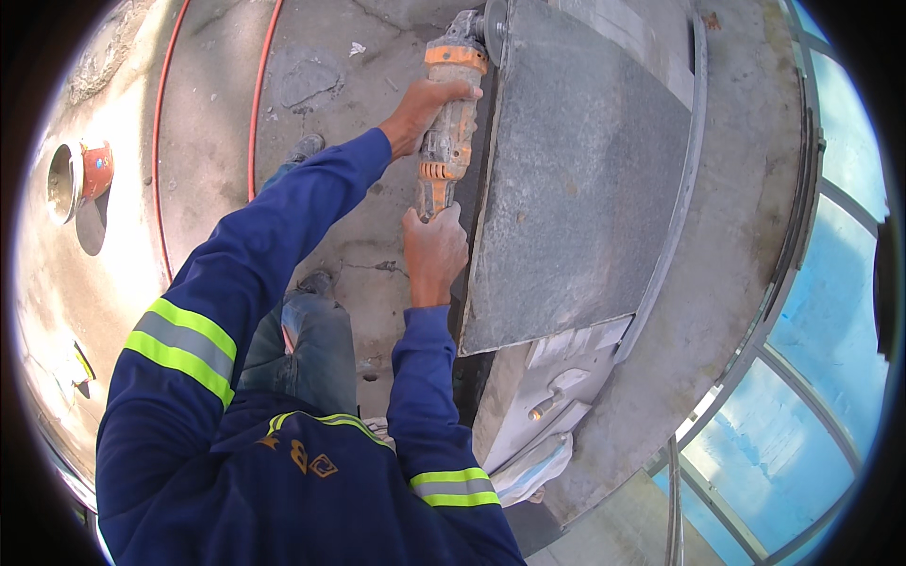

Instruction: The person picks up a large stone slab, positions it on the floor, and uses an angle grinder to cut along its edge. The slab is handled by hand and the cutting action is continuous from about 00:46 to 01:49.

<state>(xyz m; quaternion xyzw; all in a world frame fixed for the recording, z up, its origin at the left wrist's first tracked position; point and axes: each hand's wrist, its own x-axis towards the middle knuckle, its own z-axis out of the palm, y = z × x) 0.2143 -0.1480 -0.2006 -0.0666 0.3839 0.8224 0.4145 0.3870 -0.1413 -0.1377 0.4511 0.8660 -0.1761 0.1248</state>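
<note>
An orange and grey angle grinder [453, 123], coated in dust, is held lengthwise along the left edge of a large grey stone slab [585, 179]. My left hand [422, 113] wraps round its body just behind the orange collar. Farther back, my right hand [436, 253] is closed round the rear handle. The round disc [494, 32] stands on edge at the slab's far left corner; whether it touches the slab I cannot tell. Both arms wear dark blue sleeves with reflective bands.
Two red hoses [260, 94] cross the dusty concrete floor on the left, near a reddish bucket [96, 170] lying on its side. More pale slabs [566, 368] lie under the grey one, with a white sack [536, 470] at the near end. Blue glass panels [821, 311] line the right.
</note>
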